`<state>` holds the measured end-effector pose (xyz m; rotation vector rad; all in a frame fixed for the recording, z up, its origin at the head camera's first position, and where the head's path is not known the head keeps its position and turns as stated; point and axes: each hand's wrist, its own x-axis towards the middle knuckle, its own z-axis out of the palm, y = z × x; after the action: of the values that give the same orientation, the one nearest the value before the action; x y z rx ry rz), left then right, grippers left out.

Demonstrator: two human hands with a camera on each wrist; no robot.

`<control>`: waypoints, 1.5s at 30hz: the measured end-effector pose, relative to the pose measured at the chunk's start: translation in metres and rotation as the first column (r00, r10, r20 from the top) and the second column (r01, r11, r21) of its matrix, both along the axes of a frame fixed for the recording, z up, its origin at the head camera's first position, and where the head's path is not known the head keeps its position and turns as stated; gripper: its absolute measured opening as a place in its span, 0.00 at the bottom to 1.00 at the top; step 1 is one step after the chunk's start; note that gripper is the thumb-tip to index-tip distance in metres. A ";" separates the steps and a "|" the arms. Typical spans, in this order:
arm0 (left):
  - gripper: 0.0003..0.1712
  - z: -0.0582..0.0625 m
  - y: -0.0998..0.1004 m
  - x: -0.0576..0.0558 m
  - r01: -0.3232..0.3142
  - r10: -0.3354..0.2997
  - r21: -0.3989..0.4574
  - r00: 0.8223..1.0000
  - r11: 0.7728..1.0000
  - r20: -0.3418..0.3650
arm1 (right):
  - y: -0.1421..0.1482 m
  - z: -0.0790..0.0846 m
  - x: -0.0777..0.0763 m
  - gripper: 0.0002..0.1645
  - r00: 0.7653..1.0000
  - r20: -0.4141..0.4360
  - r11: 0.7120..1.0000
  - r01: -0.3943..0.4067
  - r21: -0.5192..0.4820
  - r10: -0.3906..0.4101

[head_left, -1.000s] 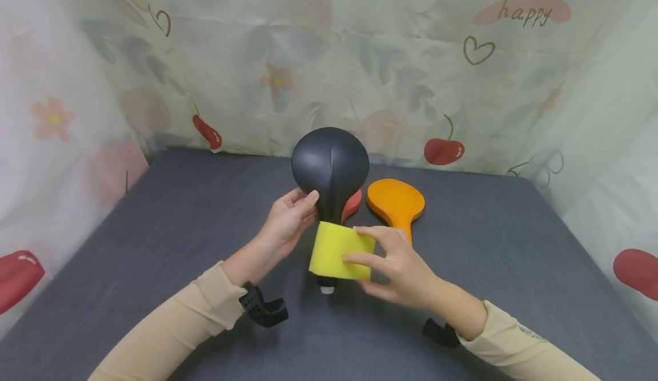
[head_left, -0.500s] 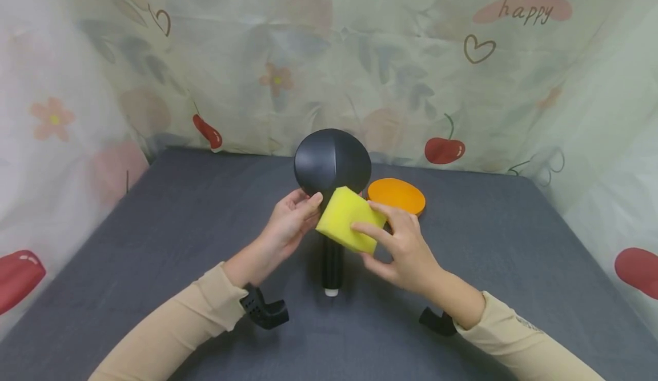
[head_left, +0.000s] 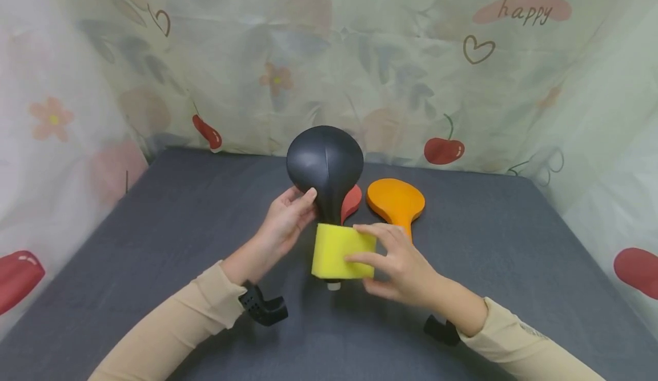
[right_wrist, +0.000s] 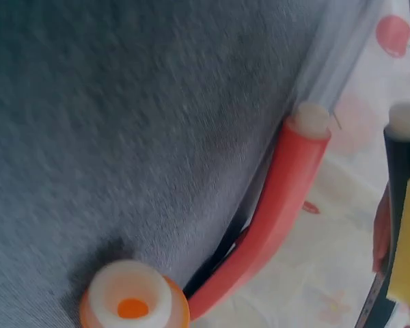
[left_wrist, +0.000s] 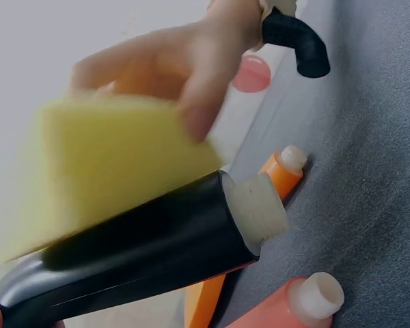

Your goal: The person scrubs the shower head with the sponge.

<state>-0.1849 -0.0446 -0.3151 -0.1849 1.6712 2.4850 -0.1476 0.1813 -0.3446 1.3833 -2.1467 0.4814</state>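
A black hand shower head (head_left: 325, 161) is held up with its round head at the top and its handle down. My left hand (head_left: 289, 215) grips it at the neck, thumb in front. My right hand (head_left: 398, 264) pinches a yellow sponge (head_left: 336, 252) by its right side, and the sponge covers most of the handle. In the left wrist view the sponge (left_wrist: 123, 157) lies along the black handle (left_wrist: 150, 249), blurred, with a white threaded connector (left_wrist: 260, 208) at the handle's end. The shower face is turned away from the head view.
An orange shower head (head_left: 396, 198) lies on the dark grey table (head_left: 488, 244), right of the black one. Behind the black one is a red shower head (head_left: 352, 201), partly hidden. A patterned curtain (head_left: 329, 55) hangs at the back and sides.
The sponge was near the neck and tilted half a second ago; now it is lower on the handle and level, much as one second ago. The black shower head has shifted slightly left.
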 end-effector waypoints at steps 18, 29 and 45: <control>0.25 0.003 -0.001 0.002 0.030 -0.026 0.085 0.998 0.996 -0.054 | 0.000 -0.012 0.005 0.28 0.988 0.154 0.993 0.045 -0.105 -0.029; 0.23 0.004 -0.004 0.000 0.026 -0.019 0.125 0.998 0.992 -0.057 | -0.003 -0.009 0.001 0.30 0.968 0.247 0.985 0.088 -0.151 -0.049; 0.12 0.015 -0.008 -0.001 -0.008 0.022 0.187 0.997 0.982 -0.077 | -0.007 -0.017 0.005 0.36 0.878 0.478 0.954 0.123 -0.274 0.024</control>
<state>-0.1855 -0.0523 -0.3003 -0.0797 1.4563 2.6740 -0.1431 0.1744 -0.3617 1.1146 -2.3493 1.1801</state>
